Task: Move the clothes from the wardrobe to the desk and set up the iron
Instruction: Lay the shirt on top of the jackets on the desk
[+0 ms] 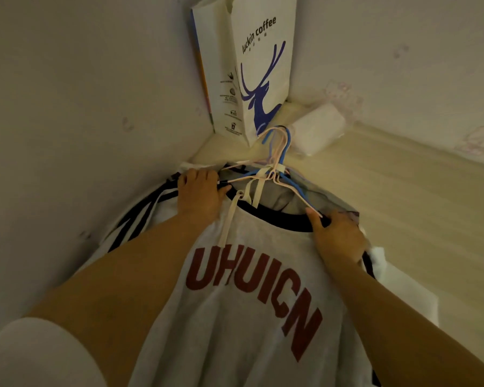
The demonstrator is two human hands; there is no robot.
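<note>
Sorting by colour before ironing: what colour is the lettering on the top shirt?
Dark red lettering on the white shirt, head view.

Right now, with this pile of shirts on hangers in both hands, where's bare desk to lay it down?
Bare desk runs along the right wall, beyond the right hand. The corner is crowded: the paper bag, a white packet and the hangers fill it. The left hand sits close to the left wall.

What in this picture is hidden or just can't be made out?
Head view only:
- Garments under the white T-shirt: covered by it, so their number is unclear.
- Fingertips of the left hand and right hand: hidden among the clothes.
- Small print on the paper bag: too tiny.
- White packet: contents unreadable.
- No iron in view.
</note>
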